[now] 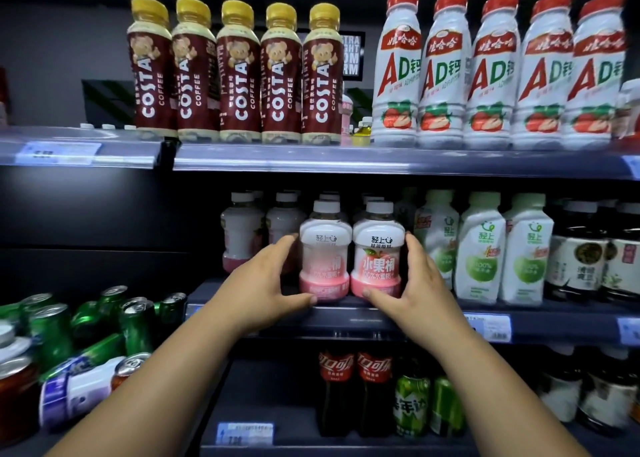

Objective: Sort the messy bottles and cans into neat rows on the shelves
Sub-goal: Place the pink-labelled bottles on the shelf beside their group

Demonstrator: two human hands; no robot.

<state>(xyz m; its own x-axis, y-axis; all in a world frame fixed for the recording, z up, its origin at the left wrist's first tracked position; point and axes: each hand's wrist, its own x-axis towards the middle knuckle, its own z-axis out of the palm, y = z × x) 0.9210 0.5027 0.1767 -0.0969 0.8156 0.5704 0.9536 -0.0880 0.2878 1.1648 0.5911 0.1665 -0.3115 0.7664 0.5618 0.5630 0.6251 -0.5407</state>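
Note:
Two pink-and-white peach drink bottles stand side by side at the front edge of the middle shelf point(433, 312). My left hand point(273, 280) cups the left pink bottle point(325, 255), thumb under its base and fingers round its left side. My right hand point(412, 283) wraps the right pink bottle point(378, 252) the same way from the right. More of these pink bottles point(242, 234) stand behind and to the left. Several green cans point(135, 321) lie tumbled on the lower left shelf.
The top shelf holds a row of Costa coffee bottles point(239, 72) and a row of AD milk bottles point(491, 72). Green-and-white cartons point(481, 248) and dark bottles point(578, 248) stand right of my hands. Cola bottles point(356, 394) and green cans point(412, 404) stand below.

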